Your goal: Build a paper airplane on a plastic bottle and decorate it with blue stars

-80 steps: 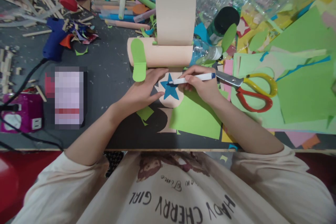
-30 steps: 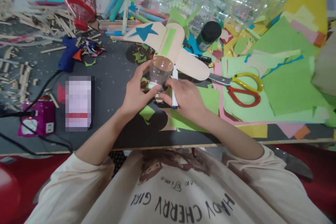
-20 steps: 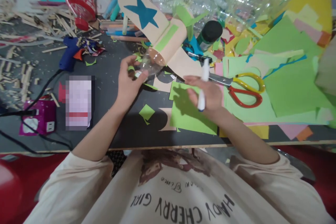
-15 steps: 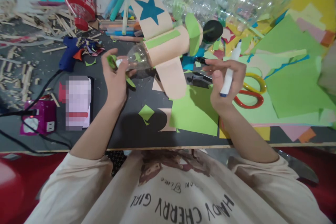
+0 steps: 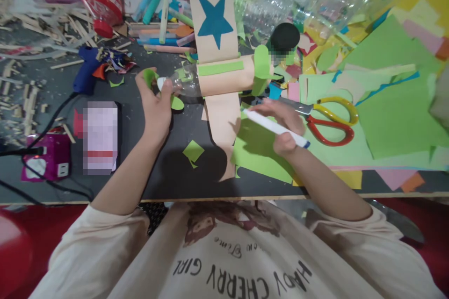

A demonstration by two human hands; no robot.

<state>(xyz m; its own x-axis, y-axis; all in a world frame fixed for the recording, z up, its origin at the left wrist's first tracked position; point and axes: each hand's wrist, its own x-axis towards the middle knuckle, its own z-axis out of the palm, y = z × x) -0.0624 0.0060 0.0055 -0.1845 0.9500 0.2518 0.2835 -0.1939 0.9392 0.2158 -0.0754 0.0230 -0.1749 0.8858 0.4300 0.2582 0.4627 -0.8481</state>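
The right hand [image 5: 282, 124] is closed around a white marker [image 5: 275, 128], its tip pointing at the near wing of the bottle plane [image 5: 219, 79]. The left hand [image 5: 154, 105] pinches the plane's clear nose, by the green propeller [image 5: 150, 76], holding it over the table [image 5: 140, 117]. Beyond the marker hand lie scissors [image 5: 331, 119]; the far wing bears a blue star [image 5: 213, 21].

Tan paper plane [image 5: 220, 79] w/ blue star [image 5: 213, 20] & green trim; white marker [image 5: 275, 128], blue cap; red-yellow scissors [image 5: 329, 119].
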